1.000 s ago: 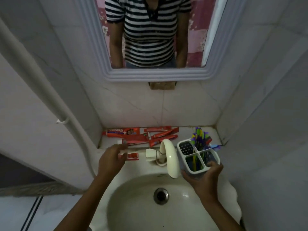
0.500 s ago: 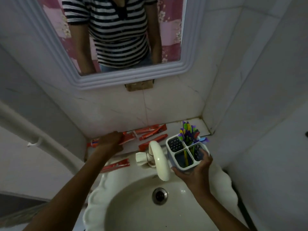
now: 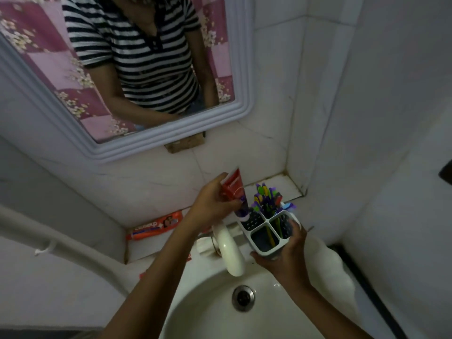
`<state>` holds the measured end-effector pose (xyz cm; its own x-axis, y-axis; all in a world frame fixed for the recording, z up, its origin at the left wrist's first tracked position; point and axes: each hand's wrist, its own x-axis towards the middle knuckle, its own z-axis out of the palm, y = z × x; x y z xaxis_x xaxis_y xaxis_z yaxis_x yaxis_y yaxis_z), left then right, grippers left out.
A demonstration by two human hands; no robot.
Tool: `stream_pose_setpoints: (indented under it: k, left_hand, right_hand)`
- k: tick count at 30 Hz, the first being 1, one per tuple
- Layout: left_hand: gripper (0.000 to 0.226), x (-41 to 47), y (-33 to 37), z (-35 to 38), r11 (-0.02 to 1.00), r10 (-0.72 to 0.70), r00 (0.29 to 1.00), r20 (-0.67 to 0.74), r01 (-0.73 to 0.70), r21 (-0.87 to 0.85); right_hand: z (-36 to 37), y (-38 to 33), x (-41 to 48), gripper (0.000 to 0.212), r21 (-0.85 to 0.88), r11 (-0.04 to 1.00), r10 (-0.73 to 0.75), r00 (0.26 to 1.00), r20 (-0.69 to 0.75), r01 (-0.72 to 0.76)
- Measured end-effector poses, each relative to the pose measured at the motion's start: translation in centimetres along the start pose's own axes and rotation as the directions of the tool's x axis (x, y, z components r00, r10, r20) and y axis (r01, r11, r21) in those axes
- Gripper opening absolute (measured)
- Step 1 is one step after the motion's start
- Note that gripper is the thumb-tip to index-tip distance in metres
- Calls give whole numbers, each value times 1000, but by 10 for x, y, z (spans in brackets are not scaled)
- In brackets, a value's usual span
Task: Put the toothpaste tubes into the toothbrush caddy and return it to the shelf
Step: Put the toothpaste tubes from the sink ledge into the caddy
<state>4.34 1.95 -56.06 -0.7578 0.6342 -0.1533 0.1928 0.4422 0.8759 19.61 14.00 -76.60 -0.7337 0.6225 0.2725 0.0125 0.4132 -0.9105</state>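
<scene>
While seen from above a white sink (image 3: 325, 270): far left, orange toothpaste box (image 3: 156, 225) lying flat on tiled shelf (image 3: 281, 184). Next, left hand (image 3: 215, 204) clamped around red toothpaste tube (image 3: 233, 187), cap end down, touching rim of caddy's rear-left compartment. Below, white tap (image 3: 231, 250). Further right, white four-compartment caddy (image 3: 265, 232) with colourful toothbrushes (image 3: 266, 195), held above sink edge. Right hand (image 3: 286, 258) wrapped around caddy's near side from beneath.

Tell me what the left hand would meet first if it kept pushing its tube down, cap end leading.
Likely the toothbrush caddy: the left hand holds the toothpaste tube cap down over the caddy's empty left compartment. Depth is unclear, so whether the cap has already entered cannot be told.
</scene>
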Motion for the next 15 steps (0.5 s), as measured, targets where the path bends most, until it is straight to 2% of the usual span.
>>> stream_pose_setpoints:
  k: [3, 5, 7, 13, 15]
  left_hand:
    - [50, 14, 4, 6, 999, 6, 1000, 28, -8, 40]
    - [44, 20, 7, 3, 994, 52, 996, 67, -58, 90]
    - [40, 23, 9, 2, 995, 66, 993, 94, -72, 65]
    - [43, 16, 1, 5, 998, -25, 992, 120, 18, 65]
    - [42, 14, -5, 11, 980, -16, 991, 129, -10, 200]
  right_hand:
    - [-2, -1, 1, 131, -14, 1000, 5, 1000, 5, -5]
    - [-2, -2, 1, 132, -28, 999, 14, 1000, 2, -14]
    - [-2, -2, 2, 133, -40, 999, 17, 1000, 5, -17]
    - [-2, 0, 2, 131, -52, 998, 35, 999, 11, -34]
    - [-2, -1, 2, 131, -56, 998, 35, 999, 13, -35]
